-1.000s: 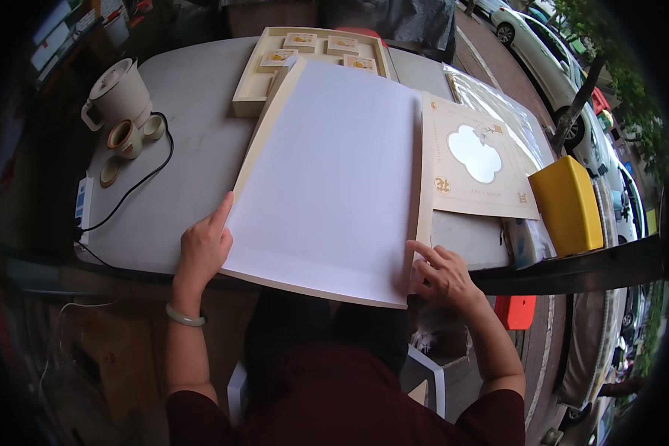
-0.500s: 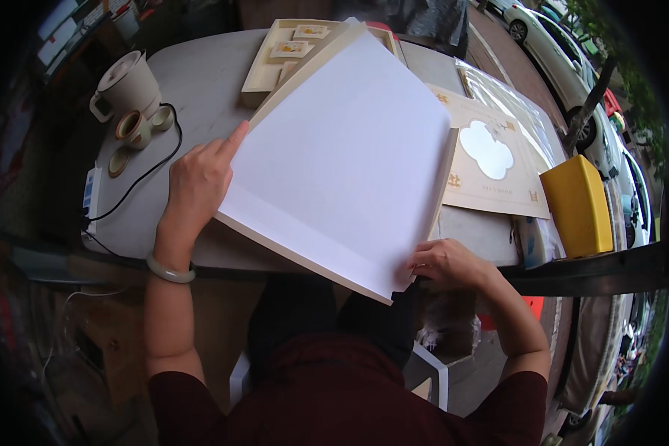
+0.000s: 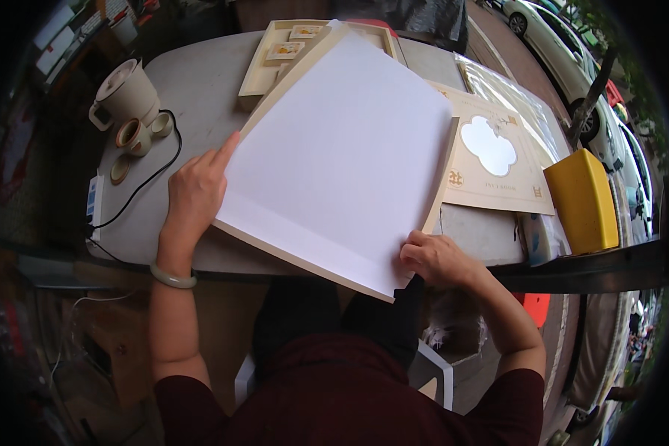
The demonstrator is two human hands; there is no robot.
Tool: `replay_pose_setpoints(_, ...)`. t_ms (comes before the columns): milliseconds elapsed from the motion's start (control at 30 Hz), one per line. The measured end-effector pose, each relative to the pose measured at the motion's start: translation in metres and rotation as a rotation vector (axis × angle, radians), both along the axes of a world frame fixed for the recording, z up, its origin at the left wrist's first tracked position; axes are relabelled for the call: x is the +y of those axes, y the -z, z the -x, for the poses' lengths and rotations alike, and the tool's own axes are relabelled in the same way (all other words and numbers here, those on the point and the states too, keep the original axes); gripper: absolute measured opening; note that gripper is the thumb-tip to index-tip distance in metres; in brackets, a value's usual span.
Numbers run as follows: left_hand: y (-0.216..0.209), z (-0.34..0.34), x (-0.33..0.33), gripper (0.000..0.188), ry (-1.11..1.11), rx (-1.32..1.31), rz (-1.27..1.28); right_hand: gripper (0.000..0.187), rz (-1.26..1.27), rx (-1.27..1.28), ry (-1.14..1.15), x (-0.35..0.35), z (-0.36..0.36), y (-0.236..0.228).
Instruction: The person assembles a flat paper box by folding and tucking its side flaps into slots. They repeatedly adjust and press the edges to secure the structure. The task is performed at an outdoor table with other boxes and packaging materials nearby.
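my two hands at a white-lined cardboard tray (image 3: 334, 163), seen from above. the tray lies aslant before me, partly above the surface (image 3: 208, 74) and with its near right corner reaching past the edge toward my lap; its low walls are cream, and a notch shows at that corner. my left hand (image 3: 198, 186) runs along the left wall, index finger stretched out; the thumb is hidden, so i cannot tell whether it grips or only steadies. my right hand (image 3: 432, 256) is clenched on the right wall close to the notched corner, fingers curled in.

compared with a second ago, the tray is turned clockwise from nearly square, and my right fingers, loosely spread then, are bent onto the cardboard. in my judgement this puts the corner within easy working reach of the right hand, the left serving as support.

beyond: the far end overlaps a shallow box (image 3: 260, 74) of small packets (image 3: 285, 50), contact not discernible. right: a cream printed panel (image 3: 498, 195) and a yellow box (image 3: 583, 197). left: a kettle (image 3: 126, 89).
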State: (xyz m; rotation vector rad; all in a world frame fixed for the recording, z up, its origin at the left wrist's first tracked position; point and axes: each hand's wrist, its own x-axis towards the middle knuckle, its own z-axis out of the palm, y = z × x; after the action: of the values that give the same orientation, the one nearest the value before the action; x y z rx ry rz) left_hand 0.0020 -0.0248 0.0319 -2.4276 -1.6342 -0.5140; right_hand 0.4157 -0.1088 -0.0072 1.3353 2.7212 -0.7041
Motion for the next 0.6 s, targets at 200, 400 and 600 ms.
replay_pose_setpoints(200,0.031,0.014,0.000,0.060,-0.023,-0.030,0.027,0.024,-0.175,0.144,0.376,-0.025,0.004,0.011)
replay_pose_setpoints(400,0.061,0.021,-0.019,0.058,-0.049,-0.105,0.145,0.010,-0.248,0.385,0.916,-0.069,0.032,0.041)
replay_pose_setpoints(600,0.078,0.023,-0.031,0.059,-0.060,-0.180,0.119,0.013,-0.455,0.433,0.888,-0.065,0.052,0.055)
